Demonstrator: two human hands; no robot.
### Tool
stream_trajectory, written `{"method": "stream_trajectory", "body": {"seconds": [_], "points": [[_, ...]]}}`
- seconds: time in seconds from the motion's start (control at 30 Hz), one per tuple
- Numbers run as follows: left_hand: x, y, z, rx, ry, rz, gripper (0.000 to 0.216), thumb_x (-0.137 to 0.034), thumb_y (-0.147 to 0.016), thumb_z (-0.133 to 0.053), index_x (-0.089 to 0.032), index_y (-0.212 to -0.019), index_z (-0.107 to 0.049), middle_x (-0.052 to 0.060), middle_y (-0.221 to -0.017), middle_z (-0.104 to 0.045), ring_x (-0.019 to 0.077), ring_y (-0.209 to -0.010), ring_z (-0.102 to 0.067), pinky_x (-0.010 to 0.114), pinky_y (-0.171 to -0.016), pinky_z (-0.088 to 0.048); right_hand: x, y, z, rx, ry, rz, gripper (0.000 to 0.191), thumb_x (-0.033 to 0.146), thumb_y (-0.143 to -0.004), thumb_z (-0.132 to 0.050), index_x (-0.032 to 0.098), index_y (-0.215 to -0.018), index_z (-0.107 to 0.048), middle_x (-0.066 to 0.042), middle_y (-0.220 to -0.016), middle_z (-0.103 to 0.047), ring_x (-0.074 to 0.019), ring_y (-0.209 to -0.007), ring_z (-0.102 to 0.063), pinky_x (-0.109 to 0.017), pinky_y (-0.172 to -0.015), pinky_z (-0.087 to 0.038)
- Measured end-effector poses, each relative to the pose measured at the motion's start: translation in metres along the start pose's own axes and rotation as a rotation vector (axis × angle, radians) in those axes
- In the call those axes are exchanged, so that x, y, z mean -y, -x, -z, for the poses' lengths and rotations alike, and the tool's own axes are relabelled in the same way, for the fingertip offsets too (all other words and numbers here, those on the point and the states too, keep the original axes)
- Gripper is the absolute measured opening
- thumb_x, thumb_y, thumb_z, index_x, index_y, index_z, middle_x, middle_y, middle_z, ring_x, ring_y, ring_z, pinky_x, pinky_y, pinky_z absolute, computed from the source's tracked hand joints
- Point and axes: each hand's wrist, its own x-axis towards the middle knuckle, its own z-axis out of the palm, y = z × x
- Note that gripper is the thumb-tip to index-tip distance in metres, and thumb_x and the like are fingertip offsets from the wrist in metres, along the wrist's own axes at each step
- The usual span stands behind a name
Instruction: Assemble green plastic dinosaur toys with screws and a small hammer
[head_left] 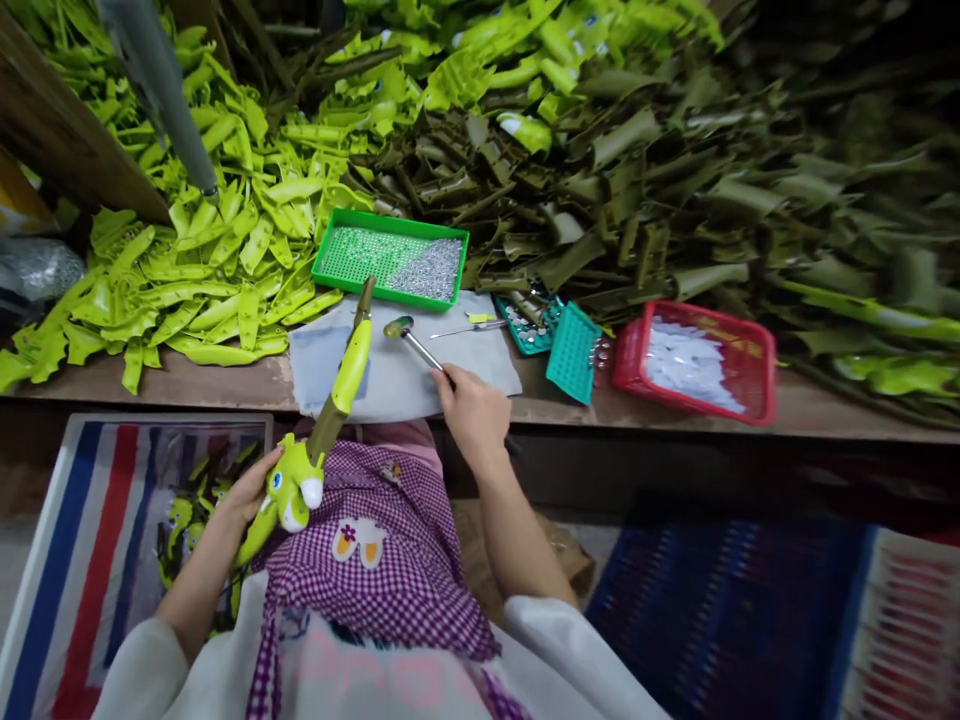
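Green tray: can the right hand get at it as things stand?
Likely yes: the green tray lies past gray cloth and a thin metal rod. But the right hand grips a hammer, so taking silver pieces may mean setting the hammer down.

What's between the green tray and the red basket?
Two teal trays and some small round pieces lie between them, in the head view.
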Motion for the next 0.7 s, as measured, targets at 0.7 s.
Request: {"method": "stream_trajectory", "body": {"seconds": [0.7], "points": [[-0.041,0.074,-0.013,-0.177,-1.728,-2.089,0.049,-0.034,-0.084,-0.063,-0.017,-0.128,-0.048,0.014,-0.100,-0.070,0.0259,-0.107,-0.065,0.033,-0.084,-0.055,0.065,0.038,0.059,-0.266,0.049,0.888,0.034,0.032,-0.094,-0.050,0.017,-0.123,-0.058,-0.004,-0.118,-0.069,-0.0152,-0.106,-0.060,-0.031,-0.092,-0.035]]}}
